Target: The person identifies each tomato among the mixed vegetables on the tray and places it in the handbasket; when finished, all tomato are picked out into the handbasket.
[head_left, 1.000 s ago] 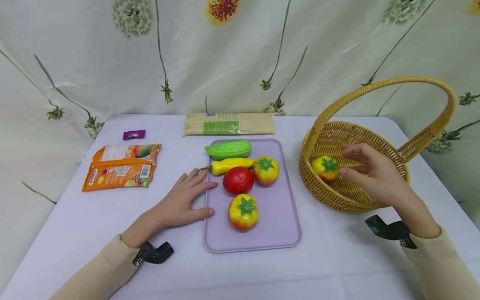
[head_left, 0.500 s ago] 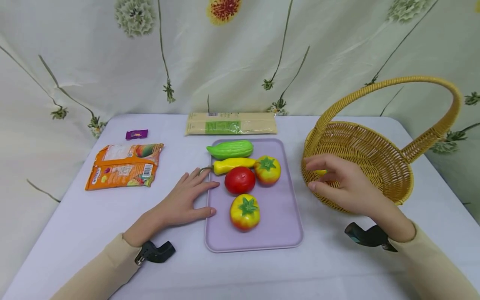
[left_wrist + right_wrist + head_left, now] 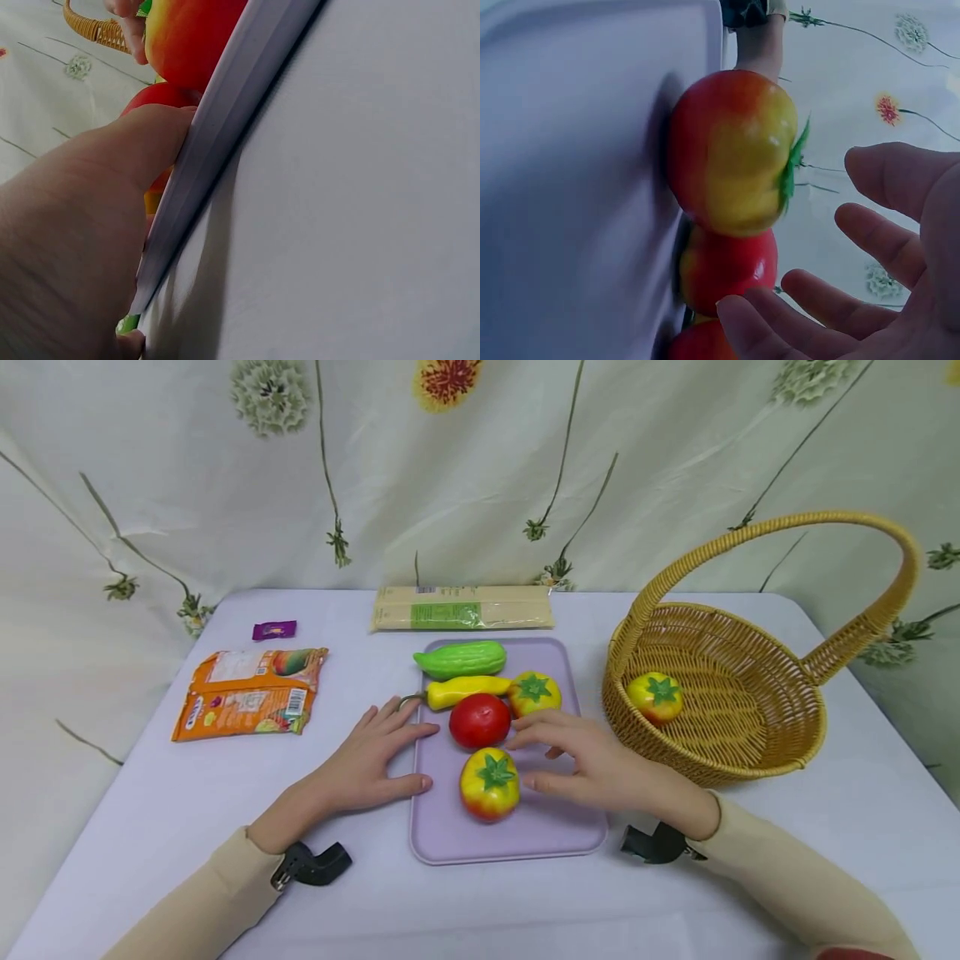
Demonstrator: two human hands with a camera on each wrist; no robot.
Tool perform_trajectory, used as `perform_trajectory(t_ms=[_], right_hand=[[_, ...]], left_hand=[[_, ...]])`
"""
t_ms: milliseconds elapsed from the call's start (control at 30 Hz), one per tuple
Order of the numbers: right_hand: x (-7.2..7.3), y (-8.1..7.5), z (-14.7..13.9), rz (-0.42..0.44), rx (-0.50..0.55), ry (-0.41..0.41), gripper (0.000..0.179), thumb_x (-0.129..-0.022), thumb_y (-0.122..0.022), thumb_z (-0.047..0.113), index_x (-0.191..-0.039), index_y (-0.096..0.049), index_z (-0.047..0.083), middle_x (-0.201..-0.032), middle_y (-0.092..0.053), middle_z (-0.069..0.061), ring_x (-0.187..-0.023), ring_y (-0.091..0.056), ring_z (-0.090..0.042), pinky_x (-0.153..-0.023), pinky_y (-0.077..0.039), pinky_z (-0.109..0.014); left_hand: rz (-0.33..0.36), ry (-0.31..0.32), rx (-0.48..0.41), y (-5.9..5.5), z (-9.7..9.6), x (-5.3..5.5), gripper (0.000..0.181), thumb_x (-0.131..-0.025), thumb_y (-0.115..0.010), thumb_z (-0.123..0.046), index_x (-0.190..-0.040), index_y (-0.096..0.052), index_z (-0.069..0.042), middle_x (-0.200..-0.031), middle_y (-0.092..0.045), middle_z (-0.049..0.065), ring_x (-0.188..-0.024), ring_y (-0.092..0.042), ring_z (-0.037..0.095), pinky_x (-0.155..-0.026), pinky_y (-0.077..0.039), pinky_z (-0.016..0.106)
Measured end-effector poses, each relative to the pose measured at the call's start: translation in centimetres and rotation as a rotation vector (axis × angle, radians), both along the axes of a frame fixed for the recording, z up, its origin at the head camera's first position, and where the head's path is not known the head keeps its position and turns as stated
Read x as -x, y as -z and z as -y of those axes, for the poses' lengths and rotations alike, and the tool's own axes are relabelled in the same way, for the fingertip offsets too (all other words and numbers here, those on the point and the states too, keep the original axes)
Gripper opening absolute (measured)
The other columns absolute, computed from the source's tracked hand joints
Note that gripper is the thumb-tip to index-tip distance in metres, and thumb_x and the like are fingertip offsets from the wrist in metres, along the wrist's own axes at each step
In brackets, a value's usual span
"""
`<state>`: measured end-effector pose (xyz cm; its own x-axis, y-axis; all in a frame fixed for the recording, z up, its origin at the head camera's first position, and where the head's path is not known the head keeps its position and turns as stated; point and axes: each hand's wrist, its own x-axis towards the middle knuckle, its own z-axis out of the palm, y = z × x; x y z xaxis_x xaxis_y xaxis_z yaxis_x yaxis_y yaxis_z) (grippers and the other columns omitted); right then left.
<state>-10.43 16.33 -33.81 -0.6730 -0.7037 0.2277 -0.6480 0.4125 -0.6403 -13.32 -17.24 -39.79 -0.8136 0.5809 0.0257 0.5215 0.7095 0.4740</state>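
Note:
My left hand (image 3: 363, 764) lies with spread fingers at the left edge of a lilac tray (image 3: 551, 827); its thumb touches the rim in the left wrist view. My right hand (image 3: 592, 762) hovers over the tray's right side, fingers loosely bent and holding nothing. Thumb and fingertips are close to the right of a yellow-red tomato (image 3: 489, 785) with a green leaf top. Behind it sit a red tomato (image 3: 480, 722) and another yellow-red tomato (image 3: 534, 692), partly covered by the right hand. A yellow pepper (image 3: 457, 692) and a green ridged gourd (image 3: 461, 660) lie at the tray's far end.
A wicker basket (image 3: 727, 710) with a tall handle stands right of the tray, one yellow-red tomato (image 3: 656, 697) inside. A long tan packet (image 3: 517, 607) lies behind the tray. On the left are an orange snack bag (image 3: 251, 693) and a small purple wrapper (image 3: 274, 630).
My right hand has moved left from inside the basket to over the tray, leaving the tomato in the basket in full view. The left hand has stayed at the tray's edge.

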Motion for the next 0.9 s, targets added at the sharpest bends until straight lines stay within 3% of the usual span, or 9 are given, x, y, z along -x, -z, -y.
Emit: perform_trajectory(t_ms=[367,900], right_hand=[[-0.4,2.3,1.5,0.063,0.066,-0.012,0.041,-0.087,-0.079,0.019,-0.127,-0.068,0.013,-0.142,-0.06,-0.015,-0.117,-0.064,-0.024,-0.089,-0.059,-0.034],[-1.0,3.4,2.3,0.073,0.055,-0.002,0.047,-0.085,-0.081,0.02,-0.13,-0.068,0.016,-0.14,-0.06,-0.008,-0.126,-0.059,-0.026,-0.102,-0.054,-0.038]], left_hand=[[0.003,0.001,0.001,-0.1,0.0,0.0,0.066,-0.087,-0.07,-0.048,-0.145,-0.057,-0.02,-0.167,-0.03,0.019,-0.154,-0.02,0.051,-0.121,-0.011,0.075],[-0.002,0.0,-0.005,-0.1,-0.1,-0.1,0.067,-0.086,-0.072,-0.047,-0.145,-0.057,-0.019,-0.167,-0.03,0.018,-0.155,-0.019,0.05,-0.122,-0.011,0.074]])
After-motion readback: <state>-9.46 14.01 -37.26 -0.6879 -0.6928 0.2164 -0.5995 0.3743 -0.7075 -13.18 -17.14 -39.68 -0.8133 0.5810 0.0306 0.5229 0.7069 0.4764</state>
